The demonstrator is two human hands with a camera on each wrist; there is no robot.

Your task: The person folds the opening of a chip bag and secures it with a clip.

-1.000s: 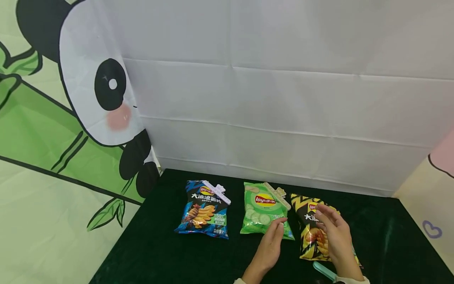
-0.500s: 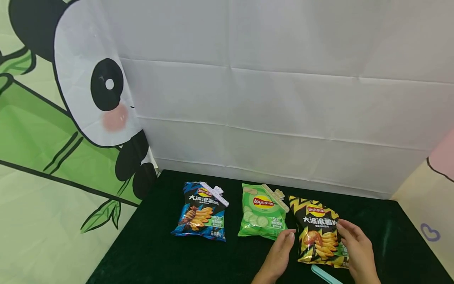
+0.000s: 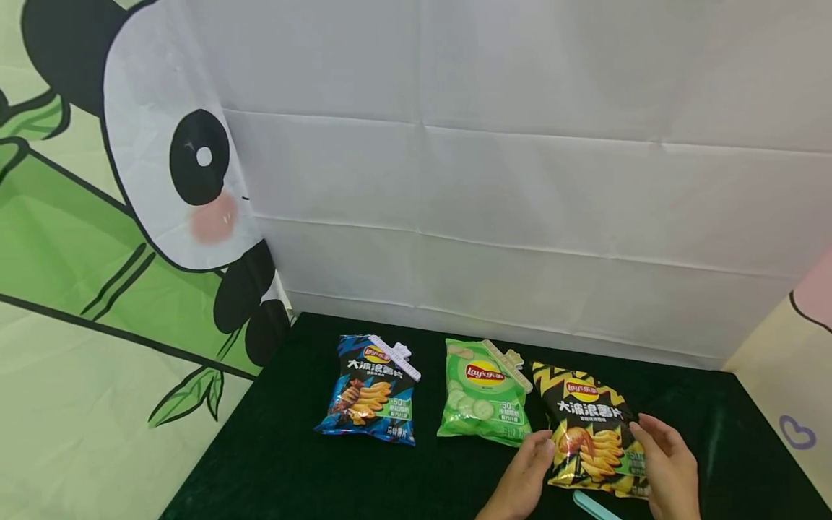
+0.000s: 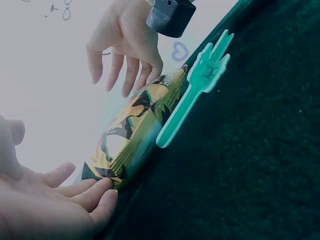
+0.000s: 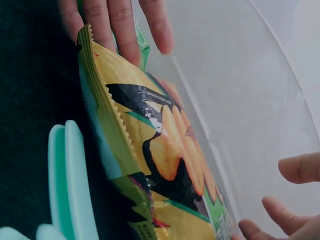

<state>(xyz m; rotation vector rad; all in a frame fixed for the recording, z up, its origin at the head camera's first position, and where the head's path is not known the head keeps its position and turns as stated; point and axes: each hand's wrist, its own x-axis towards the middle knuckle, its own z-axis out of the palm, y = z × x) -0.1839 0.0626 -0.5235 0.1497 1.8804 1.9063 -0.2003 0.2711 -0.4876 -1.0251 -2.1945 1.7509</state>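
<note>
A yellow-and-black bag of Lay's chips (image 3: 588, 433) lies face up at the right of the table, between both hands. At its left edge, my left hand (image 3: 523, 473) touches the bag with fairly straight fingers. My right hand (image 3: 669, 462) is by the right edge, fingers loosely bent; in the left wrist view its fingertips come close to or touch the bag. Just in front of the bag lies a turquoise bag clip (image 4: 192, 95), partly cut off in the head view. No clip shows on this bag.
To the left lie a green chip bag (image 3: 481, 397) with a cream clip (image 3: 510, 365) across its top right corner and a blue chip bag (image 3: 370, 397) with a white clip (image 3: 396, 359). Dark green cloth (image 3: 292, 462) covers the table; a white sheet (image 3: 507, 180) hangs behind.
My right hand has moved from above the yellow bag to its right edge. My left hand has shifted right, from the green bag to the yellow bag's left edge.
</note>
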